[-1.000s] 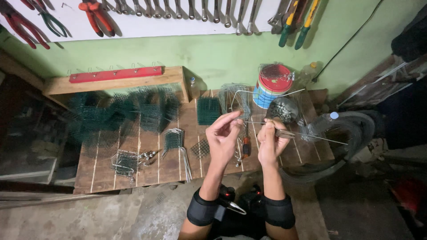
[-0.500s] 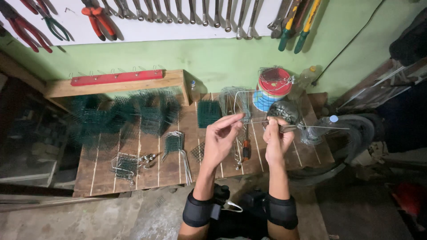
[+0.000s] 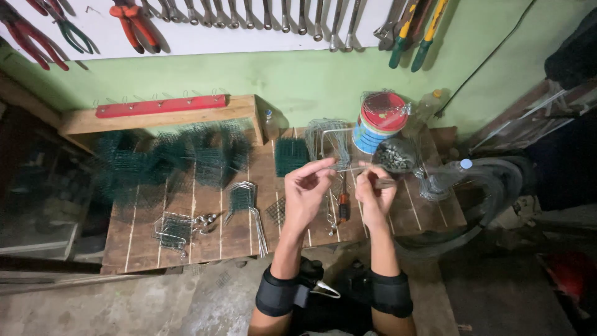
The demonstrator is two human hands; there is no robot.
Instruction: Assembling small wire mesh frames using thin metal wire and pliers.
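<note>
- Left hand (image 3: 306, 193): fingers pinch one end of a thin wire (image 3: 348, 168), held up over the worktop (image 3: 205, 233).
- Right hand (image 3: 375, 194): fingers clamp the other end, keeping it taut.
- Screwdriver (image 3: 342, 204): lies below, within reach.

Round tin (image 3: 380, 124), red lid, blue-and-white striped side, stands behind my bench (image 3: 186, 230), beside a clear bottle (image 3: 428, 106).

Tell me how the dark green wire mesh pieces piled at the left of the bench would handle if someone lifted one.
The green mesh pieces look thin and open, so probably light for their size. They lie tangled against each other on the wooden bench, so lifting one may snag and drag its neighbours. Being fine wire, a piece would likely flex and spring rather than stay rigid.
</note>
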